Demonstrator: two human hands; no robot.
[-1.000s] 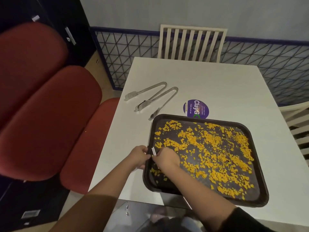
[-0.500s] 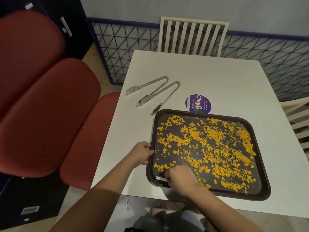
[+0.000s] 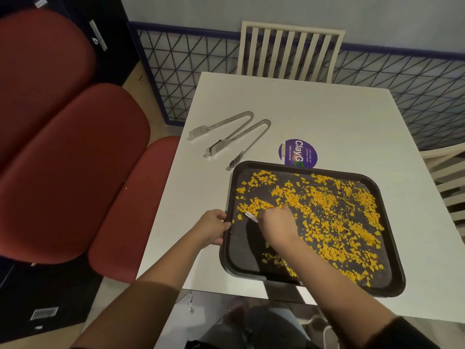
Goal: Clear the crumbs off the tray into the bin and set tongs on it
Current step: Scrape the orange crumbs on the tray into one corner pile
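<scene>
A dark rectangular tray lies on the white table's near side, strewn with yellow-orange crumbs. Its near-left corner is swept mostly bare. My left hand grips the tray's left rim. My right hand rests inside the tray near its left side, shut on a small flat white scraper among the crumbs. Two metal tongs lie on the table beyond the tray's far-left corner. Below the table's near edge I see a shiny bin opening, partly hidden by my arms.
A round purple sticker sits on the table just behind the tray. A white slatted chair stands at the far side and another at the right. Red padded seats fill the left.
My right hand has moved with the scraper from the tray's near-left corner back up to the middle of its left side. The near-left corner now shows fewer crumbs. My left hand kept its grip.
</scene>
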